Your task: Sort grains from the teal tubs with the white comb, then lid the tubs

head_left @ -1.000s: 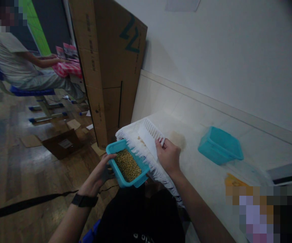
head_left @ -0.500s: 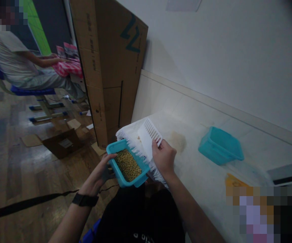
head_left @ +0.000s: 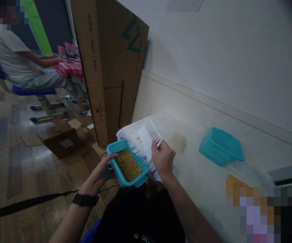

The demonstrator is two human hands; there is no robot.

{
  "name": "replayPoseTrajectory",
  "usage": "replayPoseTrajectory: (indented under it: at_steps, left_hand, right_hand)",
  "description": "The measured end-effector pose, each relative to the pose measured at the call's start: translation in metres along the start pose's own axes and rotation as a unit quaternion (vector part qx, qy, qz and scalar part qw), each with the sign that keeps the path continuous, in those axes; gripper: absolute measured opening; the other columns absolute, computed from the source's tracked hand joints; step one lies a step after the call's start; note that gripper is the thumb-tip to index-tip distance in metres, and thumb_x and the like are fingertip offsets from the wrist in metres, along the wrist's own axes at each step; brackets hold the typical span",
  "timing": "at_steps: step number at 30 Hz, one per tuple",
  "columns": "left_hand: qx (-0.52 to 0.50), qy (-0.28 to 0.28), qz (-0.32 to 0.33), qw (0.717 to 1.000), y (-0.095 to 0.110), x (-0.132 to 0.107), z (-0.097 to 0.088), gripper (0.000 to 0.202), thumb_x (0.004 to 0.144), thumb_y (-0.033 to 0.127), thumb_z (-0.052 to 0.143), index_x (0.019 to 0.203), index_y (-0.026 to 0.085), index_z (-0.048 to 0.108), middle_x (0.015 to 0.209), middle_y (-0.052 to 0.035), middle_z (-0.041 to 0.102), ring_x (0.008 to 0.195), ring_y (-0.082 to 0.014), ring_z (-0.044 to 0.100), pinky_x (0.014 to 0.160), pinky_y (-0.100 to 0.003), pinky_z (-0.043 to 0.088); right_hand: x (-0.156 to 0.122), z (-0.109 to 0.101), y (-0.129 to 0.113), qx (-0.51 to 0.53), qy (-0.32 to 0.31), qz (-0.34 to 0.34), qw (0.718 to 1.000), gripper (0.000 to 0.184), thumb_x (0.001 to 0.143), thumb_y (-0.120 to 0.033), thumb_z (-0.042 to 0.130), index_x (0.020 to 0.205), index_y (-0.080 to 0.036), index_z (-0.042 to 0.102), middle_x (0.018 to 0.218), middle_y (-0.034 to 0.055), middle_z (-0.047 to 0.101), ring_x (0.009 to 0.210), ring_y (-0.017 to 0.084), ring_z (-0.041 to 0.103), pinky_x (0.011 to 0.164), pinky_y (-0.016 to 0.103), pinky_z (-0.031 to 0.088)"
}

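My left hand (head_left: 105,168) grips the left rim of a turquoise plastic bin (head_left: 143,178), thumb over the edge. A layer of yellowish dried beans (head_left: 129,166) covers its bottom. The bin is held at the table's fringed front edge. Between the thumb and fingers of my right hand (head_left: 163,156) is a flat white plastic piece with a row of slots (head_left: 146,140). It hovers over or rests on the cloth; I cannot tell which. A few small beans (head_left: 138,137) lie beside it. Right of that hand is a pale heap of fine grains (head_left: 178,142).
A second turquoise bin (head_left: 220,146) stands on the white tablecloth (head_left: 194,175) to the right, near an orange packet (head_left: 235,181). A tall cardboard box (head_left: 118,71) rises behind the table's left end. A seated person (head_left: 22,64) is at far left.
Almost nothing differs. The view has shifted very slightly, and both hands keep the same holds on the bin and the white slotted piece.
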State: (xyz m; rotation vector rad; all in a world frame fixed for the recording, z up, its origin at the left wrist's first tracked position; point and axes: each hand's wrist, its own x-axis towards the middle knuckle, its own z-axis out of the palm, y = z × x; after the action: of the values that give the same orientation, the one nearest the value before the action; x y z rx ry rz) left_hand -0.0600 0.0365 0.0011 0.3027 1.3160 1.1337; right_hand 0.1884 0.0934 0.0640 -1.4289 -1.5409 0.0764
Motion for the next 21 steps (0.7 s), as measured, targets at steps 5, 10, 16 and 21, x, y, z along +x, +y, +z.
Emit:
replayPoseTrajectory:
  at_steps: [5,10,16,21]
  left_hand:
    - [-0.004,-0.004,0.003,1.0,0.001,-0.002,0.0,0.085,0.059,0.056,0.105,0.132,0.029,0.072,0.099,-0.007,0.077,0.085,-0.0326,0.076,0.076,-0.047,0.063]
    - [-0.002,-0.005,0.006,1.0,0.002,-0.002,0.0,0.084,0.06,0.056,0.105,0.132,0.029,0.072,0.103,-0.0079,0.076,0.088,-0.0327,0.075,0.077,-0.046,0.062]
    - [-0.007,0.007,0.003,1.0,0.009,0.002,-0.002,0.073,0.063,0.051,0.103,0.125,0.029,0.071,0.099,-0.0064,0.074,0.084,-0.0318,0.074,0.075,-0.045,0.06]
    - [-0.01,0.001,0.001,1.0,0.018,0.002,-0.004,0.069,0.06,0.05,0.105,0.117,0.028,0.071,0.095,-0.0046,0.073,0.079,-0.0291,0.072,0.074,-0.044,0.06]
  right_hand:
    - [-0.002,0.005,-0.005,-0.007,0.001,0.007,1.0,0.034,0.105,-0.038,0.068,0.075,-0.024,0.07,0.068,0.0085,0.078,0.062,0.022,0.073,0.064,0.031,0.044]
    - [-0.009,0.009,-0.006,0.001,0.008,0.004,1.0,0.036,0.107,-0.038,0.066,0.075,-0.024,0.072,0.069,0.0095,0.079,0.06,0.022,0.073,0.063,0.031,0.045]
    - [-0.014,0.003,-0.002,0.009,-0.005,-0.014,1.0,0.035,0.109,-0.039,0.068,0.077,-0.024,0.074,0.067,0.009,0.079,0.061,0.025,0.076,0.062,0.032,0.046]
    - [-0.016,0.001,-0.001,0.005,-0.014,-0.031,0.999,0.035,0.11,-0.039,0.068,0.079,-0.023,0.076,0.07,0.0095,0.08,0.064,0.024,0.077,0.062,0.03,0.047]
